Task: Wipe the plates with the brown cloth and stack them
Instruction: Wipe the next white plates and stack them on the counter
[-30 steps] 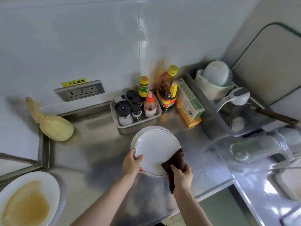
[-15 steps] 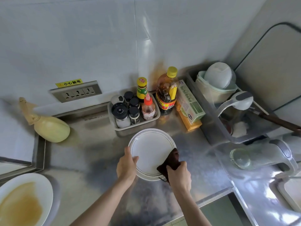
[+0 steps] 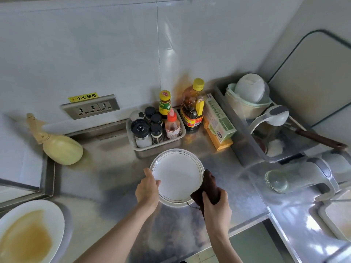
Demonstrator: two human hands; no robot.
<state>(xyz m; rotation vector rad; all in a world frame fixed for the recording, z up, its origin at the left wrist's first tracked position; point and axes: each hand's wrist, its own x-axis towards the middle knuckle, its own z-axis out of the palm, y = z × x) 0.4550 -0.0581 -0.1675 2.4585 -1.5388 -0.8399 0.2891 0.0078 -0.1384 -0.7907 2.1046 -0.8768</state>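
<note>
A white plate (image 3: pixel 176 175) with a thin dark ring lies on the steel counter, seemingly on top of another plate whose rim shows below it. My left hand (image 3: pixel 147 188) grips its left rim, thumb on the upper face. My right hand (image 3: pixel 216 207) is closed around the brown cloth (image 3: pixel 209 186), which is bunched against the plate's right edge and hangs down past my fingers. At the bottom left, a second white plate (image 3: pixel 47 215) holds a brown liquid stain.
A tray of spice jars and sauce bottles (image 3: pixel 155 128) stands right behind the plate. An oil bottle (image 3: pixel 192 105) and boxes (image 3: pixel 218 122) stand to its right, a dish rack (image 3: pixel 266 118) beyond. A pale gourd ladle (image 3: pixel 55 145) lies left. The counter edge (image 3: pixel 237 230) runs below my hands.
The plate has come down flatter onto the counter. The cloth has slid from the plate's lower right face to its right edge. My left hand keeps its grip.
</note>
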